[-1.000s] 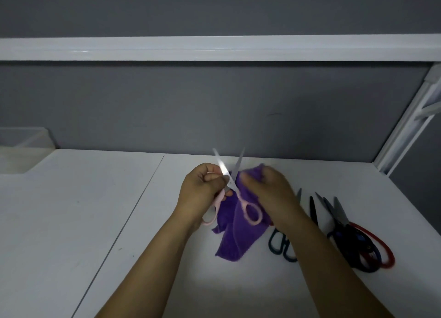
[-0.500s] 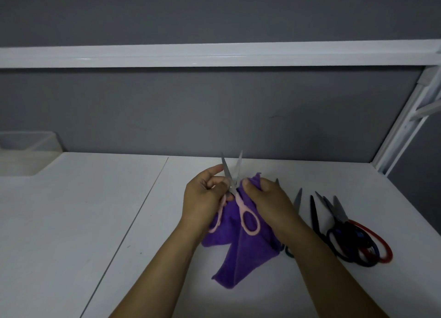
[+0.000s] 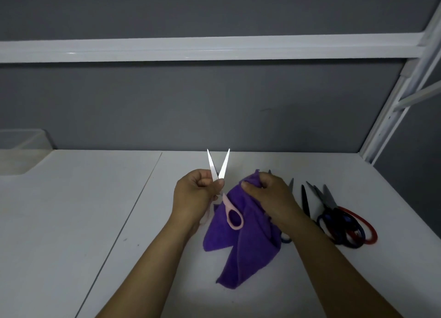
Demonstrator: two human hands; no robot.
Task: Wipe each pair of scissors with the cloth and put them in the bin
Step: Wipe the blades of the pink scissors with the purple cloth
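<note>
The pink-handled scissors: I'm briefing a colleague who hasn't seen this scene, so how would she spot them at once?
On the white tabletop before the grey wall, find the left hand raised beside the purple cloth. It grips the pink-handled scissors, pale blades spread in a V pointing up. The other scissors have dark or red handles and lie flat at the right.

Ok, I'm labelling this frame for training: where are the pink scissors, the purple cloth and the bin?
pink scissors (image 3: 226, 201): head view, on the pink handle stem.
purple cloth (image 3: 253, 241): head view, on its middle fold.
bin (image 3: 14, 161): head view, on its translucent front wall.
</note>
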